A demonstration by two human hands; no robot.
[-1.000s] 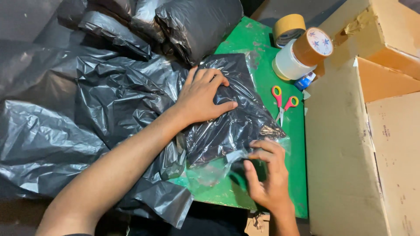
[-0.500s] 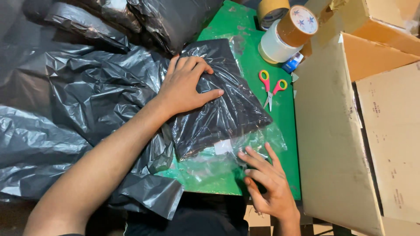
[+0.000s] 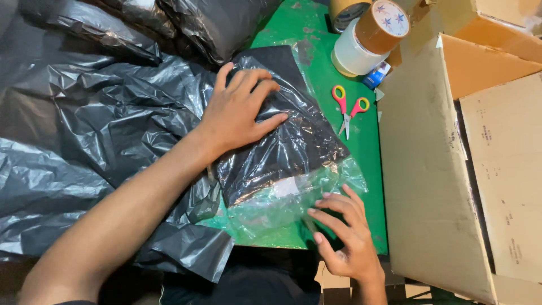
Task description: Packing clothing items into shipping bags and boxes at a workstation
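Green and scuffed, the surface (image 3: 370, 169) shows only as a strip between heaps of crumpled black plastic bags (image 3: 96, 118) on the left and an open cardboard box (image 3: 451, 169) on the right. At its middle lies a clear plastic bag (image 3: 293, 164) with a folded dark garment (image 3: 282, 135) inside — the garment fills the far part of the bag, while the near end is empty, wrinkled film lying flat on the green.

The left hand (image 3: 240, 110) lies palm down on the far half of the packed bag, fingers spread and pressing on it, gripping nothing. The right hand (image 3: 341, 231) rests at the near edge, fingers stretched out loosely with their tips on the empty end of the film; it too is open, pinching nothing that can be seen.

Just right of the bag, apart from it, a pair of scissors (image 3: 348, 110) with one red and one yellow handle loop lies closed on the green, blades pointing toward the person. Beyond the scissors stand rolls of tape — a brown tape roll (image 3: 383, 25) leaning on top of a white tape roll (image 3: 351, 56), and another tan roll (image 3: 345, 10) behind them at the picture's top edge. A small blue object (image 3: 377, 74) sits at the foot of the white roll, close against the box wall.
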